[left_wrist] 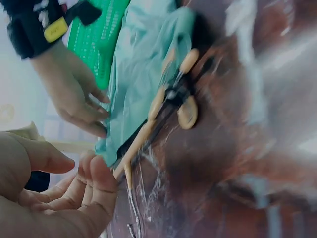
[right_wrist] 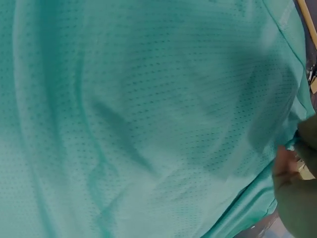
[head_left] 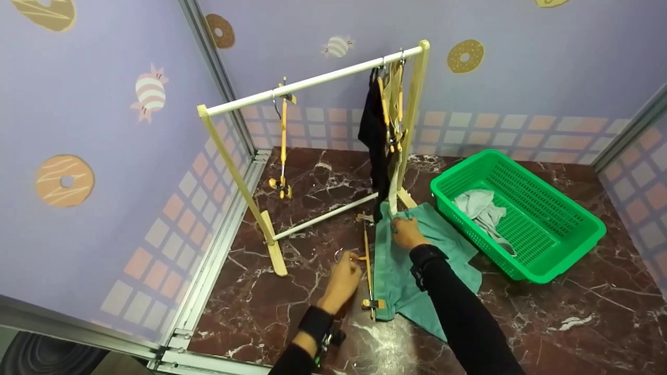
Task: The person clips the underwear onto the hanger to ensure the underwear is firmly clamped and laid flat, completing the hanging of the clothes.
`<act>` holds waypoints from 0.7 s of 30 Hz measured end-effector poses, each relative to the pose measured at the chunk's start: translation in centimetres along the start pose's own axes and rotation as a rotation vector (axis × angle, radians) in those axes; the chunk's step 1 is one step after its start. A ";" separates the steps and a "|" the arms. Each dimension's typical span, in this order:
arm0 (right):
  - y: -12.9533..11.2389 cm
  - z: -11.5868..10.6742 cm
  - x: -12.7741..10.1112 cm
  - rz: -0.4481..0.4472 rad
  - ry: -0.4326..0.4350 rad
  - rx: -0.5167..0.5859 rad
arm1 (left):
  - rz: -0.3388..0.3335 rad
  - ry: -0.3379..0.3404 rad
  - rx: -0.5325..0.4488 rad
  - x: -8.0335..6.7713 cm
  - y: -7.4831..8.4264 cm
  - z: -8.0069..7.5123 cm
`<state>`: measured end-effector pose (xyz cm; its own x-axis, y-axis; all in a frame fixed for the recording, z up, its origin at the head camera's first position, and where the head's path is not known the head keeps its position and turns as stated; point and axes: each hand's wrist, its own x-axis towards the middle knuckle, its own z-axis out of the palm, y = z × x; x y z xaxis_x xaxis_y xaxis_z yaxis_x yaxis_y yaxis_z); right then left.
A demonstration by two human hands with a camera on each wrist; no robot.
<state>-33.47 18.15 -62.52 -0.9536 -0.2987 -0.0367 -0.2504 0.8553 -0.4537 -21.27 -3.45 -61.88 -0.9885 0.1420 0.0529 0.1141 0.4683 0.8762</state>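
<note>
Teal mesh shorts (head_left: 427, 234) lie on the marbled surface, waistband towards the left. Alongside the waistband is a wooden clip hanger (head_left: 368, 255); its near clip (head_left: 373, 303) sits at the waistband's near corner, and the far clip (head_left: 365, 217) is near the other corner. My right hand (head_left: 409, 233) pinches the cloth at the far end of the waistband. In the right wrist view its fingertips are at the fabric's edge. My left hand (head_left: 341, 278) is beside the hanger's hook (left_wrist: 133, 213), fingers loosely bent, a gap showing between thumb and fingers.
A wooden rack (head_left: 312, 82) stands behind, with a bare clip hanger (head_left: 283, 140) at left and black trousers (head_left: 372, 125) plus a beige garment (head_left: 394, 177) at right. The green basket (head_left: 568, 250) on the right contains a grey cloth (head_left: 482, 208). Walls surround the surface.
</note>
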 end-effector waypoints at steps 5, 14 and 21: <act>0.4 0.5 -0.7 -0.019 0.228 0.109 | -0.014 0.040 0.046 3.1 -0.6 0.7; 0.4 0.9 -1.4 0.076 0.364 0.303 | -0.227 0.140 -0.119 8.5 -0.3 1.9; 0.4 0.5 -1.4 0.156 0.344 0.386 | -0.467 0.123 -0.637 10.9 1.1 2.3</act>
<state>-32.11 18.70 -63.06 -0.9904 0.0310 0.1344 -0.0834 0.6412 -0.7628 -31.73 0.63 -61.44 -0.9281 -0.0608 -0.3673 -0.3566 -0.1381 0.9240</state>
